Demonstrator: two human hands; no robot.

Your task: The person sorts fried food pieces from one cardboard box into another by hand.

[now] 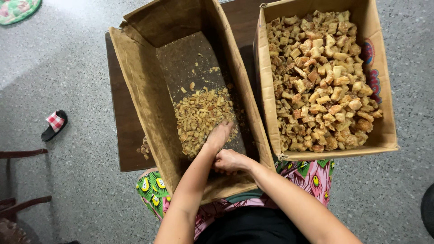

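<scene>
A heap of small crumbly brown bits point(201, 118) lies on the bottom of a big open cardboard box point(140, 86). The heap sits in the middle of the box floor, nearer the person than the far end. A few loose bits lie scattered past it.

The left hand point(220, 134) reaches into the box and rests on the near right edge of the heap. Its fingers point(226, 125) are pressed close together and lie flat, pointing away from the person, with the tips touching the bits. The heap spreads out to the left of and beyond those fingers.

The right hand point(229, 160) is just behind the left hand, near the left wrist, low in the box. It is curled up into a loose fist. Whether there is anything inside it cannot be told. It is not on the heap but close beside it.

To the right stands a second cardboard box point(384, 135), touching the first. It is nearly full of bigger pale and brown chunks point(321, 81).

Both boxes rest on a dark wooden table point(124, 131). The person's flowery bright clothes point(312, 178) show below the boxes. On the grey speckled floor point(58, 58) to the left lies one slipper point(54, 124) with a red checked strap.
</scene>
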